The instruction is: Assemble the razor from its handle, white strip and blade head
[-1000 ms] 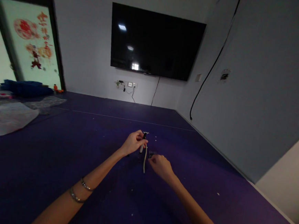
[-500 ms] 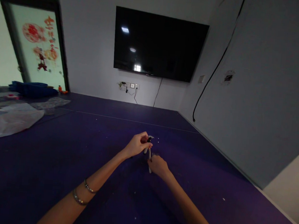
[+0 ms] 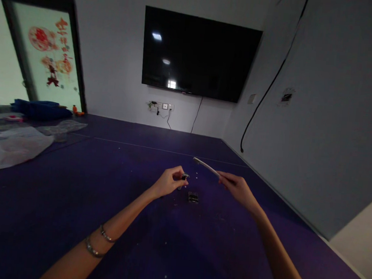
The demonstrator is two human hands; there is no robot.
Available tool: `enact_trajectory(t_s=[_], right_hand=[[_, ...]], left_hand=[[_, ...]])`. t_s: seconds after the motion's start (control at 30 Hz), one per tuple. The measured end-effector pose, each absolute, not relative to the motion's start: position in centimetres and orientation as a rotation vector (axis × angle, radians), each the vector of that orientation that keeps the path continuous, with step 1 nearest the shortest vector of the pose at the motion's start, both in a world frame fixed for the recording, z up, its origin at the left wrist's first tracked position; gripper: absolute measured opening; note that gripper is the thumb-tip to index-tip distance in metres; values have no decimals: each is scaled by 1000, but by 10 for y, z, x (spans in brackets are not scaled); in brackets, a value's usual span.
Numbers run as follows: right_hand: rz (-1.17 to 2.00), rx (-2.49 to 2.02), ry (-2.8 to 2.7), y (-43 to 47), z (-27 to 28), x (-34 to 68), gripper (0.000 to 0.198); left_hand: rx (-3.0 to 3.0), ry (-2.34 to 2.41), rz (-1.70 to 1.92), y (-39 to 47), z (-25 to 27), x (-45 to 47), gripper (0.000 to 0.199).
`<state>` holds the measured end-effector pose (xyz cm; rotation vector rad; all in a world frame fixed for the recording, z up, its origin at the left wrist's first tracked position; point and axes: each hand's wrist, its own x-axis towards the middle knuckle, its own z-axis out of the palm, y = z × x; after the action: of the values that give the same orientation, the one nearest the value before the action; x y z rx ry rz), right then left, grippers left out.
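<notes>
My left hand (image 3: 169, 182) is closed on a small object (image 3: 185, 176) with a silvery top and a dark part below; the fingers hide much of it and its kind is unclear. My right hand (image 3: 238, 188) grips a slim pale toothbrush (image 3: 207, 165) by its handle end, up and to the right of my left hand. Its head points left, clear of the small object. Below and between the hands, a small dark rectangular piece (image 3: 193, 197) with lighter marks lies on the purple surface (image 3: 152, 244). Tiny white bits (image 3: 197, 175) lie behind it.
Clear plastic sheeting and papers (image 3: 18, 147) spread over the left side. Behind them sit a dark blue cloth bundle (image 3: 42, 109) and a small orange object (image 3: 75, 109). A black cable (image 3: 267, 88) hangs down the right wall; a television (image 3: 199, 54) is mounted ahead.
My right hand has moved up and right with the toothbrush, away from the small object, uncovering the dark rectangular piece. My left hand has stayed nearly in place, still holding its object.
</notes>
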<state>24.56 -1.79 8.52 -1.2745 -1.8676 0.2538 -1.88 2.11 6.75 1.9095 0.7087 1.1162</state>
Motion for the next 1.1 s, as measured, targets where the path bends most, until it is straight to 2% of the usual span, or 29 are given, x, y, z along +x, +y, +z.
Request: enact_trajectory(t_s=[0.23,1.1], right_hand=[[198,-1217,-1958,-46,112,230,32],[136,-1176,-2020,-57,120,217,25]], left_hand=[[1908,731,1148,23,57,-19,23],[1971,737,1129,18,50,-20,27]])
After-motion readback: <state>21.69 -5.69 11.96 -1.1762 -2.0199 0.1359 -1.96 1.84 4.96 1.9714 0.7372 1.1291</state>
